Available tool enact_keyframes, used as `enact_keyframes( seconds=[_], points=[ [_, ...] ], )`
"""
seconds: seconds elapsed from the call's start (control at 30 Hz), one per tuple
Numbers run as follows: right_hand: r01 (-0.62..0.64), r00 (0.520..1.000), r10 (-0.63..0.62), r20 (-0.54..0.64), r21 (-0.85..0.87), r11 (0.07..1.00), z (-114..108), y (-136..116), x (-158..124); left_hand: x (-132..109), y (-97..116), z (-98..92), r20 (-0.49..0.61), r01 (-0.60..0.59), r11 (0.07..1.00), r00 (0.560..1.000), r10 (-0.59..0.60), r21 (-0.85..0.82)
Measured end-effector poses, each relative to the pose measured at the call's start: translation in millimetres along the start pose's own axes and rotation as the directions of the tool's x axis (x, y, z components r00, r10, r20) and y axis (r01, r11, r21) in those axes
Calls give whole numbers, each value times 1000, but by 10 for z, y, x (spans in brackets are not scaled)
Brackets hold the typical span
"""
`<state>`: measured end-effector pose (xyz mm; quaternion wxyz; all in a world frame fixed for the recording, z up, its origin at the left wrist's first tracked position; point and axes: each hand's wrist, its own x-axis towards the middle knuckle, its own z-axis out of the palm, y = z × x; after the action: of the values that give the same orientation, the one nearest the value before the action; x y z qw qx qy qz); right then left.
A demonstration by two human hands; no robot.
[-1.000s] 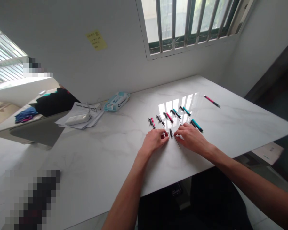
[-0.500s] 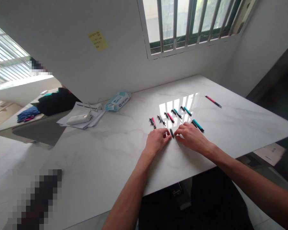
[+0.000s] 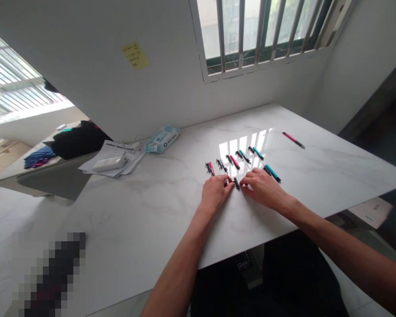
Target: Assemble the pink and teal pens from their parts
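Black pen part [image 3: 236, 183] lies on the pale, marbled table [image 3: 135, 229] between the two hands, tilted slightly, its far end leaning to the left. Close on its left is the left hand [image 3: 215, 190], fingers curled and the thumb and forefinger tips brought near each other at the part's edge — whether they pinch anything cannot be told. On the other side, the right hand [image 3: 262, 188] rests low with bent fingers, its thumb and forefinger near the upper end of a thin pale rod [image 3: 243, 197] that slants toward the table's near edge; whether those fingertips grip the rod cannot be told either. Beyond the hands, disassembled pens run in a slanting row: a red barrel [image 3: 211, 168] nearest the left hand, then a pale barrel [image 3: 223, 166], a pink barrel [image 3: 235, 162], a blue barrel [image 3: 244, 156] and a teal barrel [image 3: 258, 153], each with a dark piece beside it. Just past the right hand lies a thicker teal barrel [image 3: 273, 172], also beside a dark piece. Farther off to the right, well apart, is a pink-and-black pen [image 3: 293, 140]. Toward the wall on the left sit a wipes packet [image 3: 163, 140] and papers [image 3: 132, 165] with a white object [image 3: 109, 164] on top — and above them a yellow note [image 3: 135, 56] is stuck to the wall, left of a barred window [image 3: 244, 33].
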<state>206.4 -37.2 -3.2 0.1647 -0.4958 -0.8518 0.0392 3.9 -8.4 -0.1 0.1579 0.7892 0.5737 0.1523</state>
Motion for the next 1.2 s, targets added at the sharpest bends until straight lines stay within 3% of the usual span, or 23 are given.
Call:
enact_keyframes(
  seconds=[0.23,0.37,0.47,0.57,0.73,0.87,1.0,1.2],
  points=[
    [16,1000,-16,-17,-4,1000,30,31,11,-15,-8,-40,-9,-4,999,1000,4,-50],
    [18,998,-16,-60,30,999,17,66,63,0,-54,-122,-81,-38,967,997,19,-251],
    [10,993,8,-116,149,989,-65,59,175,42,-93,-160,-196,-101,855,981,-1,-509],
    [-1,990,49,-129,346,938,-176,2,348,91,-138,-164,-244,-129,692,967,-70,-710],
    [-17,999,42,-31,572,820,-200,-159,653,123,-186,-163,-282,-164,495,943,-175,-853],
    [-2,1000,-20,18,779,627,-34,-301,775,114,-188,-177,-250,-152,342,932,-264,-927],
    [0,999,43,-26,858,513,117,-402,787,121,-239,-219,-254,-169,294,926,-280,-941],
    [-3,992,113,-63,862,507,116,-359,897,145,-362,-343,-260,-171,236,866,-428,-957]
  ],
)
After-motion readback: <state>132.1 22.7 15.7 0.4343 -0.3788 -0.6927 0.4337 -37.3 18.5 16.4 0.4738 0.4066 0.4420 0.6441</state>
